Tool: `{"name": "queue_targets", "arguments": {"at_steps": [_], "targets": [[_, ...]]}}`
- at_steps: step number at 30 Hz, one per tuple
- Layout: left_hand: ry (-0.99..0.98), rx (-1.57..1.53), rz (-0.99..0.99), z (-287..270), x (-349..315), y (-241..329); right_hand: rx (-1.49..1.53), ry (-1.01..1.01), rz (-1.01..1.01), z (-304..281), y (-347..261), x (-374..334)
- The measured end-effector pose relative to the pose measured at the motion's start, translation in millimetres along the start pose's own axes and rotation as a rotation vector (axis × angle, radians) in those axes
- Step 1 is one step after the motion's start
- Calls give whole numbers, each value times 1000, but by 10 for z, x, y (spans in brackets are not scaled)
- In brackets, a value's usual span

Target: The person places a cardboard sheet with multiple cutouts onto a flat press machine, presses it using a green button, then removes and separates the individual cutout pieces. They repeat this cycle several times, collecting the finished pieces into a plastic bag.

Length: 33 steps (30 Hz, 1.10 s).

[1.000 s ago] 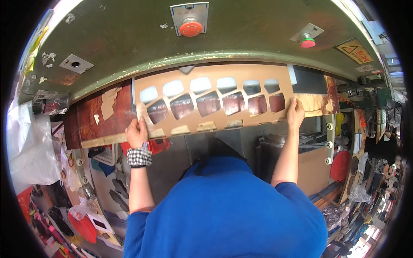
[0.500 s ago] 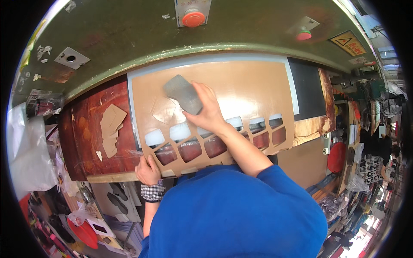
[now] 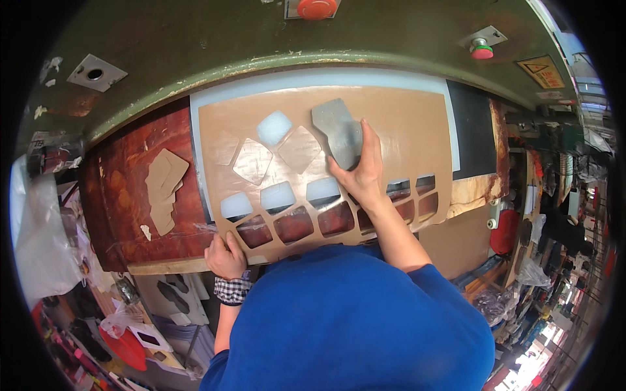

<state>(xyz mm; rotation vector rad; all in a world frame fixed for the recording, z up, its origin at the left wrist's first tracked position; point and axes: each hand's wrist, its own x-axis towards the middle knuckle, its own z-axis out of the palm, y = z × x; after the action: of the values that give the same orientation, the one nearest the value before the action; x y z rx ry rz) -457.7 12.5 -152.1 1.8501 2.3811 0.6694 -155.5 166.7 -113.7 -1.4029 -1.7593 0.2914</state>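
A tan sheet (image 3: pixel 404 124) lies on the work surface, with a row of punched-out openings along its near side. My right hand (image 3: pixel 362 169) grips a grey, angular cutting die (image 3: pixel 338 133) by its right and near edges, over the sheet's upper middle. Left of the die are cut outlines in the sheet, with pieces (image 3: pixel 252 161) still lying in place, and one opening (image 3: pixel 274 127) showing pale blue beneath. At the near left corner, my left hand (image 3: pixel 225 256) has its fingers closed on the sheet's edge.
A green machine beam (image 3: pixel 195 45) spans the far side, carrying red push buttons (image 3: pixel 317 8). Loose tan cut pieces (image 3: pixel 164 189) are stacked on the reddish board (image 3: pixel 120 189) at left. A black pad (image 3: pixel 473 130) shows at right.
My right hand has carried the grey die to the right across the sheet. Another cut outline and a pale blue opening now show where it was. My left hand stays at the corner.
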Motion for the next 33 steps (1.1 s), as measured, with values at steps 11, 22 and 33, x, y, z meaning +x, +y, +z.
{"name": "queue_targets", "arguments": {"at_steps": [11, 22, 33], "targets": [[-3, 42, -77, 190, 784, 142, 428, 123, 62, 291, 384, 699], [43, -21, -96, 243, 922, 126, 498, 35, 136, 342, 381, 840], [69, -799, -141, 47, 1258, 1166, 870, -18, 282, 60, 278, 359]]}}
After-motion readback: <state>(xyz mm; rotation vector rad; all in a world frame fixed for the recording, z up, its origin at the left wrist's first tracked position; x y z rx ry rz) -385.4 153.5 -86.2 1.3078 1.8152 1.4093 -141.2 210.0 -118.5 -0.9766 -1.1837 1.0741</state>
